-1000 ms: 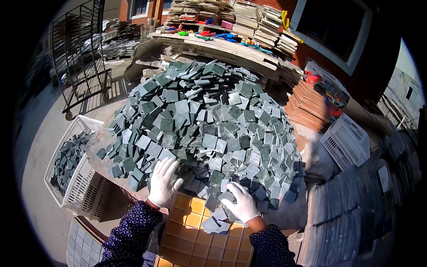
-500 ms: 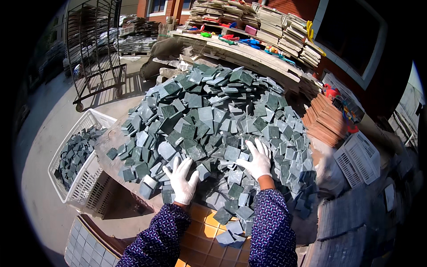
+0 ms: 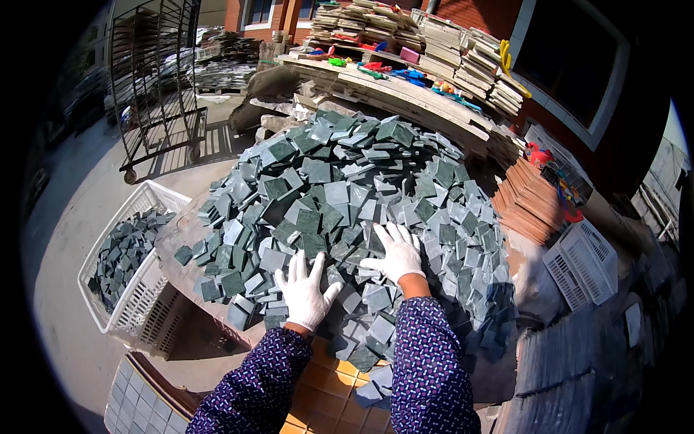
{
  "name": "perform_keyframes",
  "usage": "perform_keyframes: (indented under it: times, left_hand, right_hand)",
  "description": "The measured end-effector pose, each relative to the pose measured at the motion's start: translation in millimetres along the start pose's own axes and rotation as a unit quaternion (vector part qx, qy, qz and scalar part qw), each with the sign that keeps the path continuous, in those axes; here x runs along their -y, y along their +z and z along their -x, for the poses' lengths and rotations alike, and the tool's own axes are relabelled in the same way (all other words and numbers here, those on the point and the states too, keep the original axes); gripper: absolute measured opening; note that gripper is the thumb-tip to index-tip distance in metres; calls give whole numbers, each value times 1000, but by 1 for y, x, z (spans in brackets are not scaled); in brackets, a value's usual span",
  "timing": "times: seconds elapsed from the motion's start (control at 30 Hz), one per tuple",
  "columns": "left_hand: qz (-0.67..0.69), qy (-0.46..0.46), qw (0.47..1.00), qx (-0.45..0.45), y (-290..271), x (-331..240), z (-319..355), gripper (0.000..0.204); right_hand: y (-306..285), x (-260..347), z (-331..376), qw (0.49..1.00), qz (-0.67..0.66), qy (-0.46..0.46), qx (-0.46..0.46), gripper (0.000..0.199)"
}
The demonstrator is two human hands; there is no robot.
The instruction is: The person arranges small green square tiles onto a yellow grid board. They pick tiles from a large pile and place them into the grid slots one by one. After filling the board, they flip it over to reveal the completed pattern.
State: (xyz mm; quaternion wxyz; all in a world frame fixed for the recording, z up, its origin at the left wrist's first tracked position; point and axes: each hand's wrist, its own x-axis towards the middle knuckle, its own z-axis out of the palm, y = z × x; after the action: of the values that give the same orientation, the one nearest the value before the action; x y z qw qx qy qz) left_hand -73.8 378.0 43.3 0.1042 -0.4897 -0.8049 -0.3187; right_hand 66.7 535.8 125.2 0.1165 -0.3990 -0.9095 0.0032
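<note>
A large heap of square grey-green stone tiles (image 3: 318,173) spreads over the work table before me. My left hand (image 3: 307,293), in a white glove, lies with spread fingers against the near left part of the heap. My right hand (image 3: 397,253), gloved alike, rests open on the tiles a little farther off and to the right. Neither hand grips a tile. Between my forearms shows an orange gridded tray (image 3: 329,380), with a few loose tiles on its far right part.
At the left stands a white plastic crate (image 3: 144,282) full of tiles; below it are tile sheets (image 3: 137,401). A wheeled metal rack (image 3: 155,94), stacked slabs (image 3: 448,58), reddish stacked sheets (image 3: 528,199), another white crate (image 3: 582,260) and grey stacked sheets (image 3: 553,354) stand around.
My right hand has moved left, closer to my left hand. The left hand has shifted slightly right and nearer to me. Tiles near the hands have shifted toward the tray.
</note>
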Motion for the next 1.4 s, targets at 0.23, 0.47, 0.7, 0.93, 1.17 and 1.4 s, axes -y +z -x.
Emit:
perform_keyframes:
  times: [0.23, 0.47, 0.7, 0.93, 1.17, 1.4]
  left_hand:
    - [113, 64, 992, -13, -10, -6, 10, 53]
    - [299, 293, 894, 161, -35, 4, 55, 53]
    - [9, 87, 996, 22, 2, 7, 57, 64]
    - [400, 198, 881, 156, -11, -32, 76, 53]
    - [186, 161, 969, 35, -6, -24, 70, 45]
    - [54, 269, 951, 140, 5, -39, 71, 45]
  right_hand:
    - [3, -6, 58, 983, 16, -175, -61, 64]
    - [-18, 10, 100, 996, -76, 38, 38, 51]
    - [42, -39, 65, 995, -11, 58, -79, 74]
    - [32, -24, 132, 995, -71, -73, 24, 47]
    - [13, -83, 168, 982, -106, 74, -141, 56]
    - [69, -96, 171, 985, -61, 16, -162, 47]
